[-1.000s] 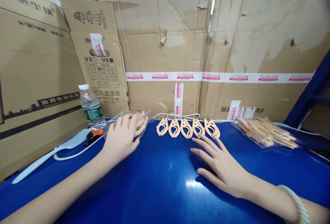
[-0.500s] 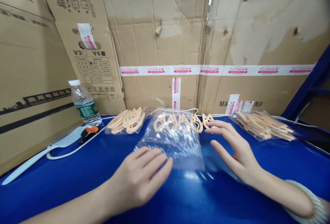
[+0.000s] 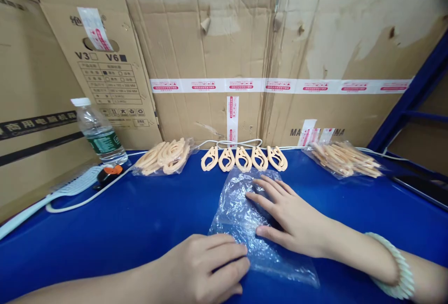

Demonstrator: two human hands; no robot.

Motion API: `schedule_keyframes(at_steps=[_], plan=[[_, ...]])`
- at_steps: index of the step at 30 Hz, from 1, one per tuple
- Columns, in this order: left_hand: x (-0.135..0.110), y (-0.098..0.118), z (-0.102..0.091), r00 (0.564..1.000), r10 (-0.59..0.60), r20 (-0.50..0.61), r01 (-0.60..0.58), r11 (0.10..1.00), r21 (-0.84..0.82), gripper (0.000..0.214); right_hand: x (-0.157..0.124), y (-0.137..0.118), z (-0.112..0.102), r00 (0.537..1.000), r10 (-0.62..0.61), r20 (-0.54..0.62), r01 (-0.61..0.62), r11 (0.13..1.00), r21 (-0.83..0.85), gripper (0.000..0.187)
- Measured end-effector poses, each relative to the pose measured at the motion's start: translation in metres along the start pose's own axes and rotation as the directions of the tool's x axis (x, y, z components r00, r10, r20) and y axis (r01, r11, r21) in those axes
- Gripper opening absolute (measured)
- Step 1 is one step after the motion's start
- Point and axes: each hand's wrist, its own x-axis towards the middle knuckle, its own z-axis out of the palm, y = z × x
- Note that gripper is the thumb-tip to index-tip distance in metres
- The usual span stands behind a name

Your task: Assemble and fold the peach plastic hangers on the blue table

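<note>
Got a table (image 3: 157, 220), flat bag (image 3: 234, 210) toward front edge, probably unfilled, two packed bags (image 3: 171, 157) and five still-loose hangers (image 3: 243, 167) along back edge. Touching flat bag with right hand (image 3: 297, 222), fingers released; can't tell for left hand (image 3: 206, 266).

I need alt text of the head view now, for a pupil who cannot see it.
A left hand and a right hand are on a clear plastic bag on a blue table. Beyond it, five peach looped pieces lie in a row between a left bagged bundle and a right bagged bundle; a bottle is at far left.
</note>
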Motion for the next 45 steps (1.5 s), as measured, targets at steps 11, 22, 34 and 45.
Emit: schedule_keyframes(at_steps=[11, 22, 34, 45], plan=[[0.0, -0.02, 0.007, 0.944, -0.319, -0.083, 0.238, 0.833, -0.5, 0.032, 0.005, 0.017, 0.006, 0.988, -0.093, 0.127, 0.078, 0.99, 0.118, 0.08], [-0.008, -0.021, 0.009, 0.962, -0.254, 0.097, 0.27, 0.852, -0.448, 0.031, 0.029, 0.139, -0.008, 0.975, 0.187, -0.122, -0.218, 0.91, -0.351, 0.088], [-0.007, -0.017, 0.012, 0.973, -0.201, 0.118, 0.228, 0.925, -0.304, 0.032, 0.025, 0.153, -0.011, 0.984, 0.171, 0.052, -0.154, 0.959, -0.239, 0.077], [-0.005, -0.018, 0.006, 0.973, -0.162, 0.165, 0.198, 0.952, -0.233, 0.033, -0.001, 0.161, -0.032, 0.981, 0.138, 0.136, -0.127, 0.988, -0.083, 0.057]])
